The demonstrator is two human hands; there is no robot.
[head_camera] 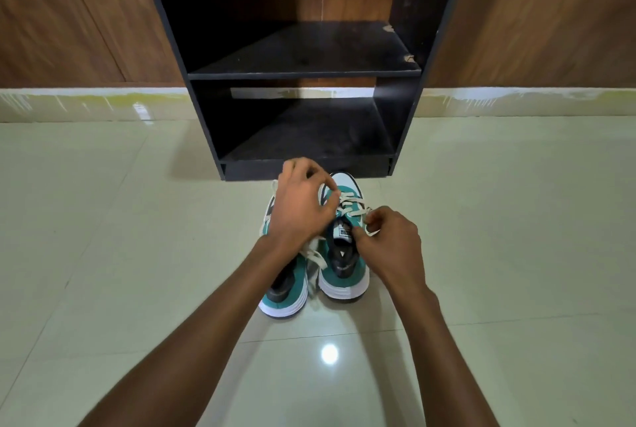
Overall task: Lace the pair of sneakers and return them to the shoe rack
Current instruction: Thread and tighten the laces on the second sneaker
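Observation:
Two teal, white and black sneakers stand side by side on the floor, toes toward the rack. The right sneaker (344, 275) has a cream lace (347, 203) crossing its upper eyelets. My left hand (303, 206) pinches one strand of that lace over the shoe's left side. My right hand (392, 240) pinches the other strand beside the tongue. The left sneaker (289, 292) is mostly hidden under my left forearm; a loose cream lace (315, 256) trails between the shoes.
A black shoe rack (306, 75) with two bare shelves stands just beyond the sneakers, against a wood-panelled wall (533, 13). Glossy pale floor tiles (499, 220) spread to both sides.

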